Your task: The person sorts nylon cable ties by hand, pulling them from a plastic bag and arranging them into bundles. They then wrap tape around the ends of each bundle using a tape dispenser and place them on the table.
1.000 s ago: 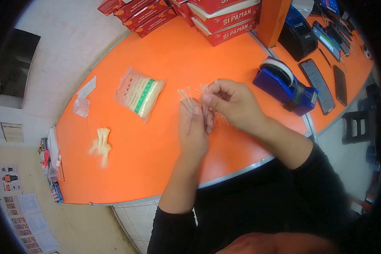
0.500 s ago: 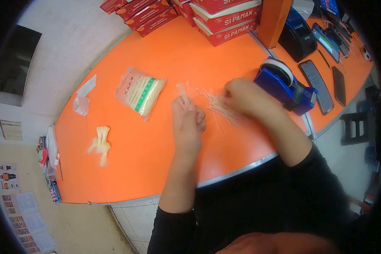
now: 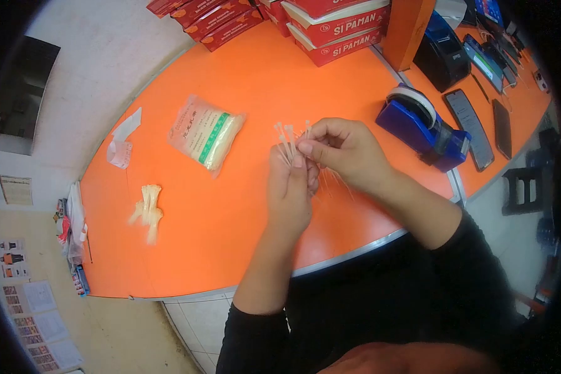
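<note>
My left hand (image 3: 293,184) is closed round a small bunch of white cable ties (image 3: 288,138), their heads fanned out above the thumb. Close against it, my right hand (image 3: 349,149) pinches a cable tie (image 3: 307,126) between thumb and fingertips at the bunch's right side. Behind and below the hands, thin ends of more loose cable ties (image 3: 338,179) show on the orange table, mostly hidden. To the left lies a clear plastic bag (image 3: 207,136) of cable ties with a green-striped label. Farther left are several bound bundles of cable ties (image 3: 149,209).
A blue tape dispenser (image 3: 421,128) stands right of my hands, with phones (image 3: 467,128) beyond it. Red food boxes (image 3: 336,34) are stacked at the back beside an orange post (image 3: 408,34). A curled paper strip (image 3: 121,146) lies at the left.
My right hand has moved left from the loose pile to the bunch, now pinching a cable tie there. My left hand has shifted slightly right, and the tie heads are more spread.
</note>
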Available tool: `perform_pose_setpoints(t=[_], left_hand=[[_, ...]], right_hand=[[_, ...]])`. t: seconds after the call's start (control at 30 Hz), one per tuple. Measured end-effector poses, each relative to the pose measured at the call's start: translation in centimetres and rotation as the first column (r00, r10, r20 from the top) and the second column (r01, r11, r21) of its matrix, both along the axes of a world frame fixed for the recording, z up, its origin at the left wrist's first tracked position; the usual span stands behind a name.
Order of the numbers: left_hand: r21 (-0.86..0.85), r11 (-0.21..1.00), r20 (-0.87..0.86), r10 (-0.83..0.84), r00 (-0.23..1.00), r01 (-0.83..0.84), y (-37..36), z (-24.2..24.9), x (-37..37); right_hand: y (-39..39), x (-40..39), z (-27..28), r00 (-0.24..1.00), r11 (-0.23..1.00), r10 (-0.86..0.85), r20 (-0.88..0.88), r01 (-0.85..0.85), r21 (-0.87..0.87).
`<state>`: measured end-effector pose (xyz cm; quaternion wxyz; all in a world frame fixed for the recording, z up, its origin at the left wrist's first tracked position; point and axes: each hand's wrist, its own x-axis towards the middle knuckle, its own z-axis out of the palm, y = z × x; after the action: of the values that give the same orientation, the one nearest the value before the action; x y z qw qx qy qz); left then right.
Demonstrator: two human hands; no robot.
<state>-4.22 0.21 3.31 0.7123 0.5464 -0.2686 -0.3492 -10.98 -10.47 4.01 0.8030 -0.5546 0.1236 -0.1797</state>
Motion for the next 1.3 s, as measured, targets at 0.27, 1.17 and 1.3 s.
perform_pose_setpoints(t=[0.27, 1.17, 1.3], left_hand=[[-0.009, 0.999, 0.137, -0.036, 0.990, 0.038, -0.3, -0.6, 0.0], [0.079, 0.994, 0.160, -0.087, 0.983, 0.075, -0.1, -0.3, -0.4], [0.108, 0.992, 0.157, -0.083, 0.984, 0.066, -0.1, -0.2, -0.5]], right_hand=[[-0.1, -0.1, 0.2, 0.999, 0.999, -0.045, -0.012, 0.045, -0.004], [-1.3, -0.7, 1.6, 0.964, 0.958, -0.266, -0.024, 0.262, -0.115], [-2.2, -1.1, 2.0, 0.937, 0.939, -0.344, 0.064, 0.344, 0.019]])
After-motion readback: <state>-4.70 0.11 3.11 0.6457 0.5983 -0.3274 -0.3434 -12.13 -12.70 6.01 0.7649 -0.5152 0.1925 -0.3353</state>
